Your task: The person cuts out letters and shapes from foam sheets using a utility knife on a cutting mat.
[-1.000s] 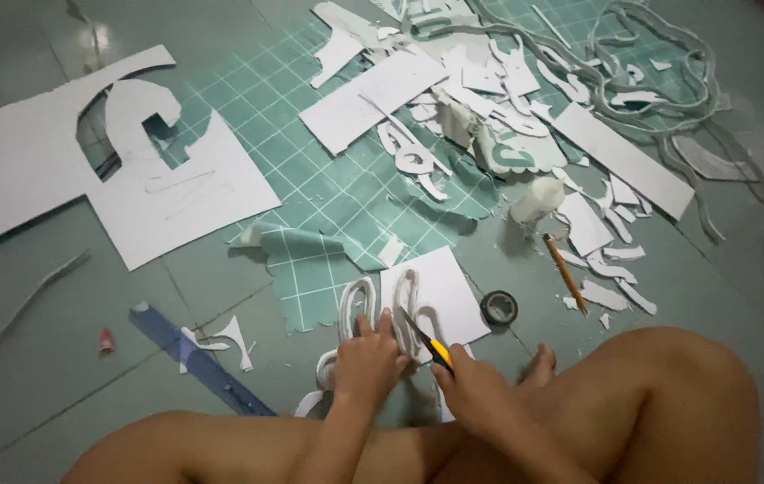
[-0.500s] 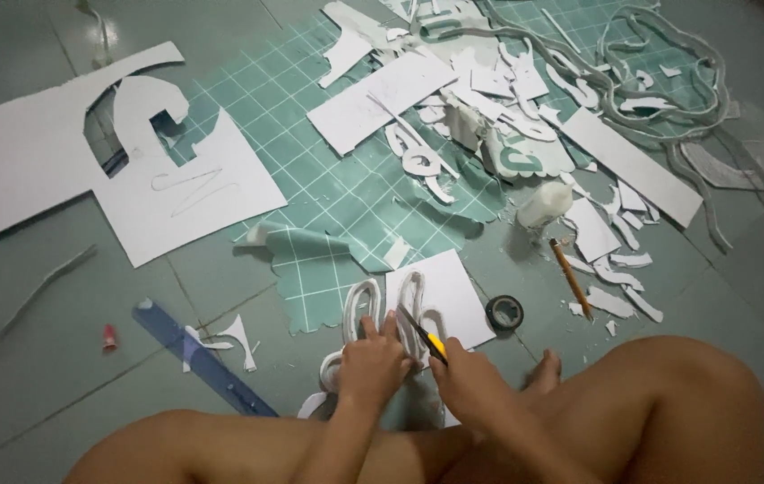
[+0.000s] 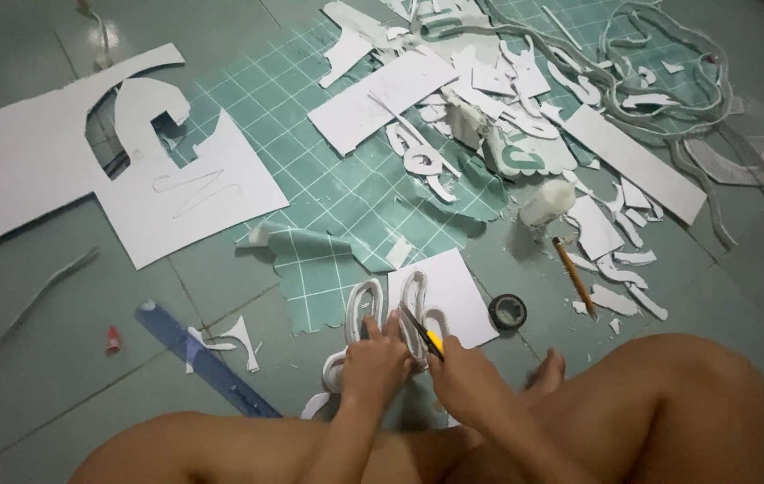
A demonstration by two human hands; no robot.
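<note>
Head view: the left hand [image 3: 375, 360] pressed its fingers flat on a looped white cutout [image 3: 388, 315] lying on the floor at the near edge of the green mat [image 3: 310, 134]. The right hand [image 3: 464, 381] gripped a yellow knife [image 3: 425, 335], blade against the cutout. A tape roll [image 3: 507, 311] and pencil [image 3: 574, 276] lay nearby.

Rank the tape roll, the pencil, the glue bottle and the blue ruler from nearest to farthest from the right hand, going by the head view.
From the right hand:
1. Tape roll, just beyond it, to its right.
2. Pencil, farther right.
3. Blue ruler, off to the left, past the left hand.
4. Glue bottle, up beyond the pencil.
</note>
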